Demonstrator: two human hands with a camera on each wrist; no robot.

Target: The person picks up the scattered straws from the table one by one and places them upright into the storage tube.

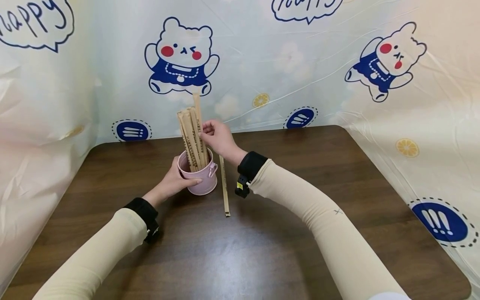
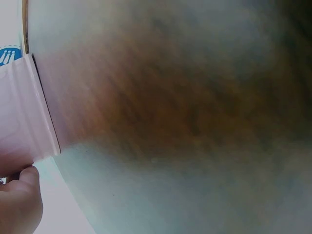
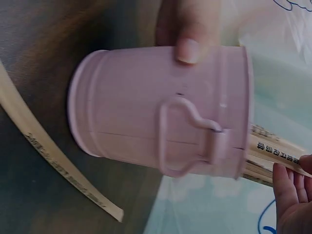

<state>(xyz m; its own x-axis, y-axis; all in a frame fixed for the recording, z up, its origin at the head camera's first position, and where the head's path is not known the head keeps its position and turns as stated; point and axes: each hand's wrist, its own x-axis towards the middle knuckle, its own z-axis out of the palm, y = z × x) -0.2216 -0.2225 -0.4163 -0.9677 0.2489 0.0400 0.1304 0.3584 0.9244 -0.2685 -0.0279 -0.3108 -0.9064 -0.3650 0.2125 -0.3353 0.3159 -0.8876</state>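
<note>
A pink metal bucket (image 1: 204,186) with small side handles stands upright on the table, leaning sticks wrapped in brown paper (image 1: 189,135) rising from it. My left hand (image 1: 173,183) grips the bucket's left side, with its thumb across the front; in the right wrist view the thumb (image 3: 189,46) presses the wall. Above the rim, my right hand (image 1: 222,139) pinches one paper-wrapped stick (image 1: 196,106) that stands taller than the others. Black printing runs along the wrappers. The held stick's lower end is hidden among the bundle. The left wrist view catches the bucket (image 2: 24,112) at its edge.
One more paper-wrapped stick (image 1: 224,187) lies on the dark wood table (image 1: 240,258), just right of the bucket. A printed curtain (image 1: 243,62) with cartoon bears hangs behind the table's back edge and along both sides.
</note>
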